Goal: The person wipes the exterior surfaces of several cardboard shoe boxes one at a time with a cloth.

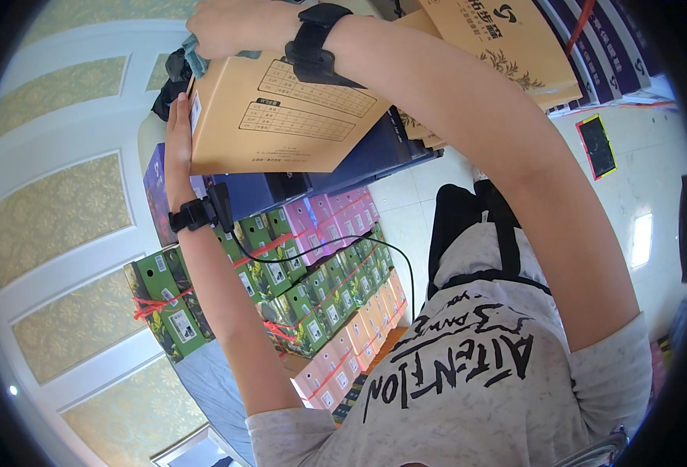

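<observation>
A tan shoe box [281, 124] with printed tables on its side sits tilted on top of dark blue boxes [273, 191]. My left hand [178, 136] lies flat along the box's left end, fingers stretched out and touching it near a white label. Above the same end, my right hand [238, 27] is closed on a grey-green cloth [195, 61]; its fingertips are partly hidden. Black bunched material [173, 84] lies just left of the cloth. Both wrists wear black straps, and a cable hangs from the left one.
Stacked green shoe boxes [304, 311], pink boxes [332, 218] and peach boxes [359, 342], tied with red string, stand below. More tan boxes [507, 47] and dark purple boxes [616, 47] are at upper right. A patterned wall [63, 218] borders the left.
</observation>
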A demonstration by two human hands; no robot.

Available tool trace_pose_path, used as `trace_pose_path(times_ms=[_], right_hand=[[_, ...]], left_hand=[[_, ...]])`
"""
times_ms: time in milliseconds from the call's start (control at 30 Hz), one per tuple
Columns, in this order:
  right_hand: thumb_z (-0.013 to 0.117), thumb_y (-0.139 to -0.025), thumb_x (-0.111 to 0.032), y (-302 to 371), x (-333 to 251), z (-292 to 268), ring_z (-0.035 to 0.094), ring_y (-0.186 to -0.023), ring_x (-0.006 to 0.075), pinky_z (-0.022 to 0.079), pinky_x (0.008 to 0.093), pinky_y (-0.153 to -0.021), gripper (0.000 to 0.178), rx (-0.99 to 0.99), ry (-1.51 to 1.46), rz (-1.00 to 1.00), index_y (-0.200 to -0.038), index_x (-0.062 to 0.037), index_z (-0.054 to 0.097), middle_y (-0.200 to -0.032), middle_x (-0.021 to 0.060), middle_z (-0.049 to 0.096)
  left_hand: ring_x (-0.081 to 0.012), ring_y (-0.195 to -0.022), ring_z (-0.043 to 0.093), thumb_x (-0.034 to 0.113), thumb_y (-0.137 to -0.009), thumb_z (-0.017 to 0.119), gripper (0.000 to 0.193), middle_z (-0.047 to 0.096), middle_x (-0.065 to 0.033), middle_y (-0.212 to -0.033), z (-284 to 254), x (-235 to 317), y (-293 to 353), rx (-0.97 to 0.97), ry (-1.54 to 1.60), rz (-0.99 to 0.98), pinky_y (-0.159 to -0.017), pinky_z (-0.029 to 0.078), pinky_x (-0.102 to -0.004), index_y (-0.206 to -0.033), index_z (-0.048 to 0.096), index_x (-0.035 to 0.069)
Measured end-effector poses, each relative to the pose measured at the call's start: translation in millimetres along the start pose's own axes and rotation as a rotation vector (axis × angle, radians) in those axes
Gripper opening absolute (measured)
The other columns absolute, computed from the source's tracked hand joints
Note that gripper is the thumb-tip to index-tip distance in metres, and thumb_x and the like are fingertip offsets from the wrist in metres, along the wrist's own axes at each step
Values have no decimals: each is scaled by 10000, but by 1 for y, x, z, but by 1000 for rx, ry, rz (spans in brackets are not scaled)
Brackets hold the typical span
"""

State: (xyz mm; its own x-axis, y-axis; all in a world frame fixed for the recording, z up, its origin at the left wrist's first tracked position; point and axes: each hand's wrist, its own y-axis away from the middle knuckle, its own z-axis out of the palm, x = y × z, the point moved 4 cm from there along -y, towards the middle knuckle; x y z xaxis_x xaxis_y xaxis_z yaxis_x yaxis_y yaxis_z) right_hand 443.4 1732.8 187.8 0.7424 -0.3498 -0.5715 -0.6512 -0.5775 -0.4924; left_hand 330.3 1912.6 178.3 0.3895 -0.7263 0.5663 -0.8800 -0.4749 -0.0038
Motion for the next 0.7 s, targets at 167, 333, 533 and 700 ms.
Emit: trace_pose_path(times_ms=[167, 333, 533, 700], right_hand=[[539, -725, -219, -3, 0, 1, 578, -973, 289, 442, 417, -820, 265, -27, -6, 8, -904, -82, 679, -1014, 137, 620], [536, -723, -215, -12, 4, 1, 611, -919, 279, 472, 400, -775, 246, -91, 0, 7, -870, -91, 689, -953, 136, 645], [538, -715, -206, -18, 5, 5, 626, -863, 286, 484, 394, -733, 223, -21, 9, -1, -827, -95, 697, -894, 133, 656], [538, -714, -203, -20, 5, 9, 628, -854, 286, 486, 387, -727, 224, -40, 10, -10, -819, -85, 696, -889, 134, 657]], left_hand=[[-167, -980, 473, 456, -927, 359, 525, 545, -99, -1064, -2, -3, -1, 5, 11, -1, -900, 337, -268, -1154, 492, 1], [-166, -971, 479, 461, -925, 363, 529, 550, -103, -1059, -2, 1, -7, -9, -29, -28, -896, 343, -271, -1142, 505, 1], [-173, -997, 486, 477, -916, 373, 561, 543, -110, -1124, -7, -10, -18, 13, -9, -15, -905, 343, -271, -1189, 495, 2], [-175, -1005, 484, 481, -912, 378, 565, 551, -117, -1122, -10, -22, -28, 22, -52, 22, -909, 341, -270, -1193, 496, 6]])
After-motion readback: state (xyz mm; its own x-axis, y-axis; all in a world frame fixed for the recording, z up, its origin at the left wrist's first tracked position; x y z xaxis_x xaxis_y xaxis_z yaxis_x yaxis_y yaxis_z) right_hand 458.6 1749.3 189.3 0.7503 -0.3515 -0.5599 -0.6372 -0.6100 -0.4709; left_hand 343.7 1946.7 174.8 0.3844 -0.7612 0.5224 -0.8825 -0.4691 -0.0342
